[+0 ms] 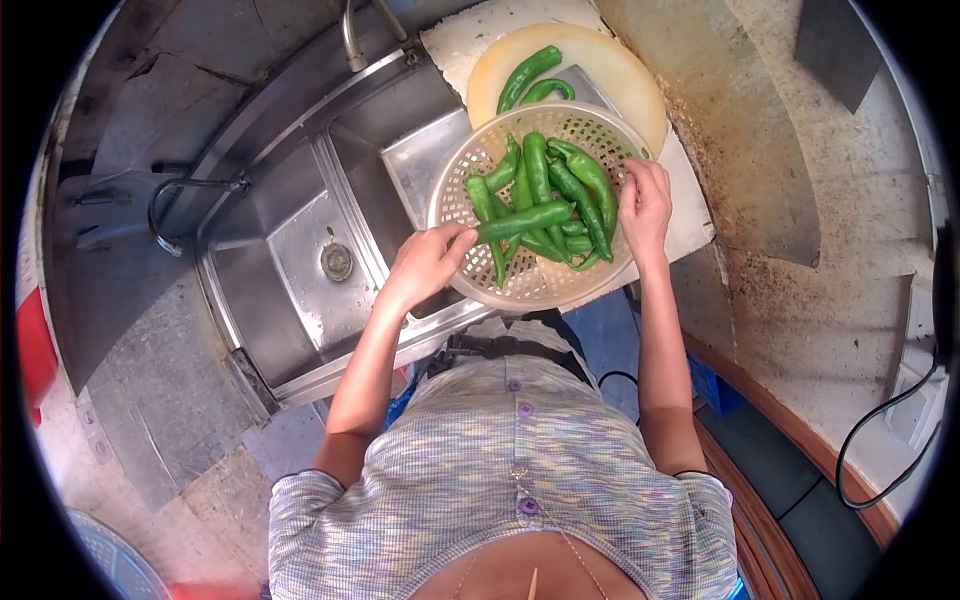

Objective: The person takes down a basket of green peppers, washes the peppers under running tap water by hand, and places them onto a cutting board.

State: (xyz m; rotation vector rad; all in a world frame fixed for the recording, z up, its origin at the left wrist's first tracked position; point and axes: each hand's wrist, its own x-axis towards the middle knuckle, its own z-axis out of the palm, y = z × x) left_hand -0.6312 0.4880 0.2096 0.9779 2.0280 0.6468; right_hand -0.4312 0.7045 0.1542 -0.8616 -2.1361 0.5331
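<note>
A pale plastic colander [447, 160] holds several long green peppers [590, 180]. My left hand [428, 262] is at its left rim, with thumb and fingers closed on the end of one green pepper [528, 221] that lies across the others. At the right rim is my right hand [646, 205], its fingers curled and drawn together; a speck of green shows by the fingertips, but what they hold is not clear. Behind the colander, two more green peppers [528, 77] rest on a round cutting board [622, 72], beside a grey metal blade [592, 88] partly covered by the colander.
A double steel sink [290, 270] with a drain [337, 262] lies to the left. One curved faucet [165, 205] stands at the far left, another [352, 40] at the back. A stained wall [760, 130] closes off the right side, with a black cable [850, 450] lower down.
</note>
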